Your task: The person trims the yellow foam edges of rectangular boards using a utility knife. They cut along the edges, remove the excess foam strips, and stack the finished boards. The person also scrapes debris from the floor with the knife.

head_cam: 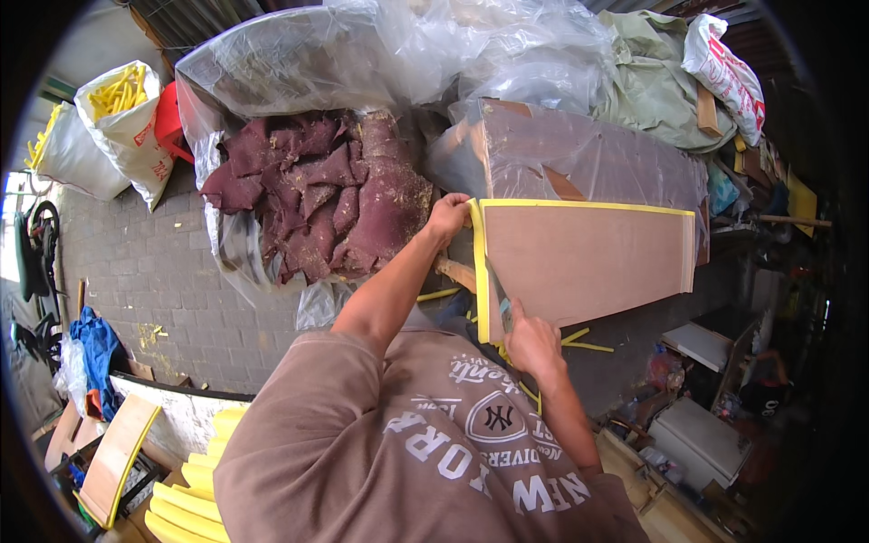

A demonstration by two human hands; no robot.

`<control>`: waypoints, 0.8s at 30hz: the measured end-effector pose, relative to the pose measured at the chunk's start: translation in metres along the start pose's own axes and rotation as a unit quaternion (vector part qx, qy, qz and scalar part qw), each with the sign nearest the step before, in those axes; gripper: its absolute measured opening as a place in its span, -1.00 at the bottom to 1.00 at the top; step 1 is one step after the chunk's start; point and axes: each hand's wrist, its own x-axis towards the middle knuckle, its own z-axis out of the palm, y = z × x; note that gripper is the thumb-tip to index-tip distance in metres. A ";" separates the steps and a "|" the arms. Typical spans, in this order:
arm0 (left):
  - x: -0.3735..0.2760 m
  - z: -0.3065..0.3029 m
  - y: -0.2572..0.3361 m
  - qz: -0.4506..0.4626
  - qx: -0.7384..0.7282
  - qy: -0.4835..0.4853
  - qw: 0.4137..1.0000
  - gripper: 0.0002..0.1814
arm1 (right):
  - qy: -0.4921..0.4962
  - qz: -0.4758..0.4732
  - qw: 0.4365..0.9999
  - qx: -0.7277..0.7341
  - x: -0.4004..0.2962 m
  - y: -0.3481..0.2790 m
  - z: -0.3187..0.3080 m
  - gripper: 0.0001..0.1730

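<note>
A tan wooden panel (590, 261) lies before me, with a yellow foam strip (483, 271) along its left edge and a thin yellow line along its far edge. My left hand (451, 216) is closed on the far end of the foam strip, at the panel's upper left corner. Near the lower left corner my right hand (533, 343) holds a small tool with a greenish-blue part (506, 309), its index finger laid out along it; the tool's exact kind cannot be told. A dark, narrow triangular area shows between the strip and the panel's face.
Maroon sheet material (326, 197), dusted with yellow bits, lies left of the panel. Behind the panel stands a plastic-covered box (563, 149). White sacks (129, 129) of yellow offcuts stand at far left. Yellow foam pieces (187, 509) lie at lower left; a grey-white box (703, 441) is at lower right.
</note>
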 end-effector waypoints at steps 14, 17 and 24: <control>-0.062 0.021 -0.052 0.033 0.132 0.052 0.989 -0.83 | 0.039 -0.031 0.999 -0.018 0.038 0.002 0.012 -0.36; -0.066 0.026 -0.043 0.054 0.171 0.049 0.983 -0.85 | 0.030 -0.016 0.999 -0.011 0.039 0.006 0.022 -0.44; -0.080 0.050 -0.084 0.005 0.245 0.033 0.969 -0.61 | -0.001 0.023 0.998 -0.059 0.007 0.002 0.033 -0.24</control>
